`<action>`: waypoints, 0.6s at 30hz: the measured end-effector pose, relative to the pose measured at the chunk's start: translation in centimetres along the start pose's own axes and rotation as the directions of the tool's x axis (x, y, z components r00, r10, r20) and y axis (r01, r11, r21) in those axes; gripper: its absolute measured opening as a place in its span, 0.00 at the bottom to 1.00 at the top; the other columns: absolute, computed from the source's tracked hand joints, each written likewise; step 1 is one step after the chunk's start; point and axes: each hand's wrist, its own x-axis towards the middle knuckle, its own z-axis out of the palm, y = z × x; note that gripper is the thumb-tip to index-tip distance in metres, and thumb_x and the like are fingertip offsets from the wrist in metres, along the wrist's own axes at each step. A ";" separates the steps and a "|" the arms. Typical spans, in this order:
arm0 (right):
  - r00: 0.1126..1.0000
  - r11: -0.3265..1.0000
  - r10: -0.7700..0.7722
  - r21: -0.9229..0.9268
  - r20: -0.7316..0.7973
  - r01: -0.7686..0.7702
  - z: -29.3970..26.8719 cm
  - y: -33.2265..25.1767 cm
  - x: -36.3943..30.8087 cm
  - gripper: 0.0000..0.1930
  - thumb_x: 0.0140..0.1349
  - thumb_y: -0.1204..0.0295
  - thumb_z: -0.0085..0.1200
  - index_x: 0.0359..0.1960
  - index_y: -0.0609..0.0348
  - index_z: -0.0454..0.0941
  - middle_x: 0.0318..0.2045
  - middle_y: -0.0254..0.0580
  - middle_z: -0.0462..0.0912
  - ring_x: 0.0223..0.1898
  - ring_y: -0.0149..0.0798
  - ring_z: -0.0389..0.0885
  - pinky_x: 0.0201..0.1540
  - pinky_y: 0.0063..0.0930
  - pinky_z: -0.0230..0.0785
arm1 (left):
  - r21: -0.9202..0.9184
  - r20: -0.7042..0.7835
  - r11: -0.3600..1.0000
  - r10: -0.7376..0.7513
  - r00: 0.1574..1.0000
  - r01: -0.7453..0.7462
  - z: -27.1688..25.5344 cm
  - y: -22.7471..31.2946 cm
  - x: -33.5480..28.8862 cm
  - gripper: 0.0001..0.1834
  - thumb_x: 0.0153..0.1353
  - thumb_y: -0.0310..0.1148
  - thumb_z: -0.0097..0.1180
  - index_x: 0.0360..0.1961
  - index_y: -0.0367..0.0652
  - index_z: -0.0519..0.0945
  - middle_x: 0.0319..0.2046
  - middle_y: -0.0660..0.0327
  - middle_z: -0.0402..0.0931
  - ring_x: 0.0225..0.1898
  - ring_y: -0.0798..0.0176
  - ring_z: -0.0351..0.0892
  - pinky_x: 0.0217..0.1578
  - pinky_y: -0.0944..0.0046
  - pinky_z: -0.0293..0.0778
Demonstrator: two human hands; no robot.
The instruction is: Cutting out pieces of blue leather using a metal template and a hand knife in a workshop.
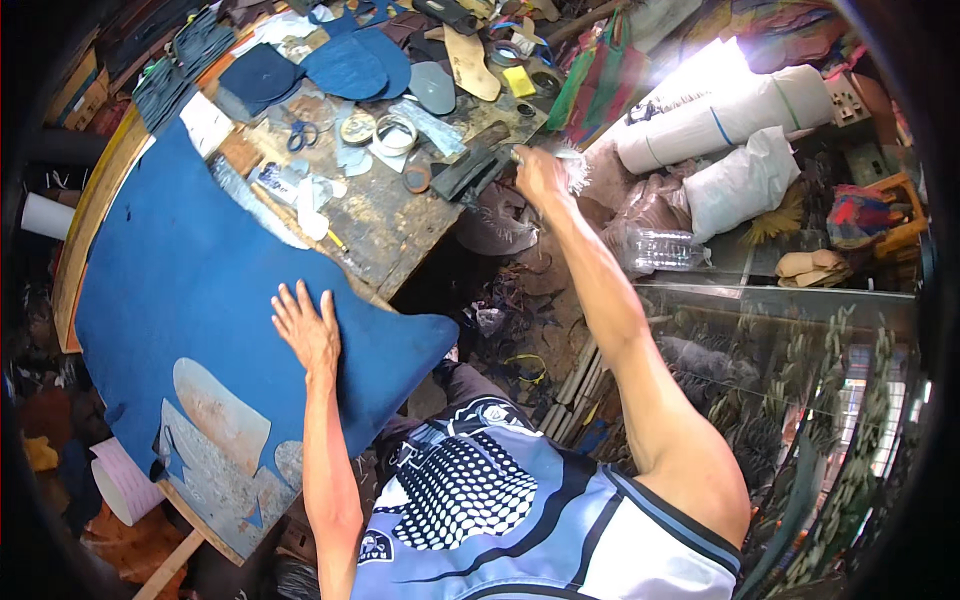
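Note:
My left hand (308, 330) lies flat with spread fingers on a large blue sheet (210, 270) that looks like leather. The sheet covers the left side of the workbench, and its pointed right end hangs past the bench edge. Cut-out gaps at its near end bare a scuffed grey board (225, 490). Stretched far forward, my right hand (543, 175) is closed beside the bench's right corner, at the end of a dark, flat block (472, 172). Whatever its fingers hold is too small or hidden to make out.
Blue cut pieces (345, 65), scissors (302, 136), tape rolls (394, 135) and a yellow block (519, 81) crowd the worn workbench (400, 225). White wrapped rolls (725, 120) and a white sack (742, 185) lie at the far right. Scraps litter the floor below.

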 end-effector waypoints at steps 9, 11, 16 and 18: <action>0.999 0.983 0.025 -0.183 0.032 -0.019 4.0 8.8 12.5 0.13 0.59 0.71 0.46 0.35 0.59 0.84 0.39 0.51 0.86 0.44 0.55 0.84 0.47 0.47 0.76 | 0.032 0.044 0.999 -0.021 0.999 0.019 -0.6 0.7 0.1 0.31 0.73 0.51 0.43 0.70 0.45 0.64 0.73 0.48 0.53 0.75 0.42 0.46 0.71 0.41 0.42; 0.992 0.973 0.072 -0.224 0.100 -0.048 4.5 9.7 13.9 0.13 0.61 0.70 0.45 0.38 0.58 0.84 0.42 0.51 0.85 0.48 0.55 0.83 0.50 0.46 0.75 | 0.017 0.055 1.000 -0.027 0.998 0.026 -0.8 0.9 0.2 0.31 0.73 0.51 0.43 0.70 0.45 0.64 0.73 0.49 0.53 0.75 0.43 0.45 0.72 0.42 0.42; 0.975 0.965 0.077 -0.262 0.210 -0.020 5.3 9.3 15.1 0.14 0.58 0.71 0.49 0.43 0.54 0.84 0.47 0.52 0.83 0.51 0.54 0.82 0.54 0.47 0.75 | 0.034 0.052 0.999 -0.035 0.998 0.033 -0.9 0.6 0.1 0.31 0.73 0.50 0.44 0.69 0.44 0.65 0.73 0.49 0.52 0.75 0.44 0.45 0.72 0.42 0.42; 0.964 0.965 0.101 -0.261 0.248 -0.034 5.6 9.4 15.1 0.15 0.58 0.71 0.50 0.45 0.53 0.84 0.49 0.51 0.82 0.52 0.53 0.81 0.54 0.46 0.75 | 0.024 0.055 0.999 -0.037 0.998 0.035 -1.0 0.4 -0.1 0.31 0.72 0.51 0.44 0.69 0.44 0.65 0.73 0.49 0.52 0.75 0.44 0.45 0.72 0.42 0.42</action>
